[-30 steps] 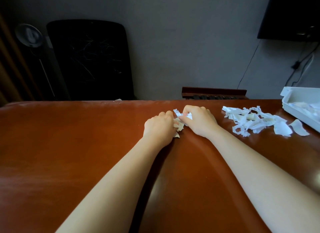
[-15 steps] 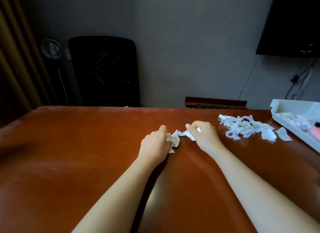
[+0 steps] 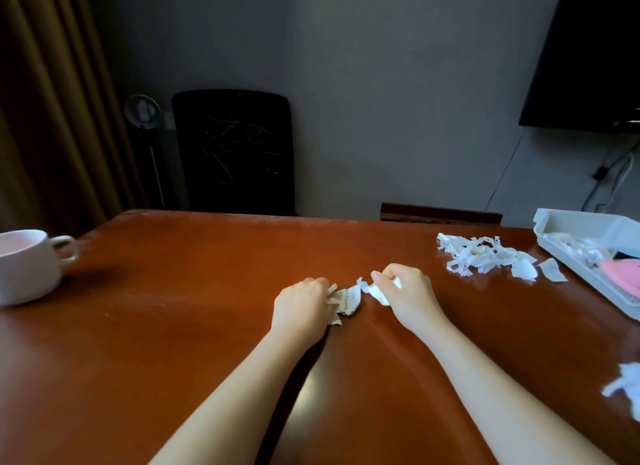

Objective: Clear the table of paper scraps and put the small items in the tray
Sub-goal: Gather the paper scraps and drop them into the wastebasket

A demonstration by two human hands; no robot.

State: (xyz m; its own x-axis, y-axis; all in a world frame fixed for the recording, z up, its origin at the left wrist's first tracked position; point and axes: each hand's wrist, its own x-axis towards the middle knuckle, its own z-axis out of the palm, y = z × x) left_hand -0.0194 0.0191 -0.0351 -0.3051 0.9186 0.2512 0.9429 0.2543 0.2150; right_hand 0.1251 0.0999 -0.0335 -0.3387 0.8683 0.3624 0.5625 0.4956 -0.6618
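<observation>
Gathering was partly done: both hands' fingers pinched paper scraps [image 3: 348,300] mid-tabletop [image 3: 173,326]; a far-right scrap pile [image 3: 485,256] and near-right scraps [image 3: 625,385] remained, while the tray [image 3: 561,224] already held small items.

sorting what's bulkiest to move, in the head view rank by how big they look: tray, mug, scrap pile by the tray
1. tray, though cut off by the frame edge
2. scrap pile
3. mug, also cut off and nearer, so its place against the pile is unsure

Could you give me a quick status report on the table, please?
Left hand and right hand both pinching paper scraps. Bigger scrap pile waits beside tray. Nothing blocking.
</observation>
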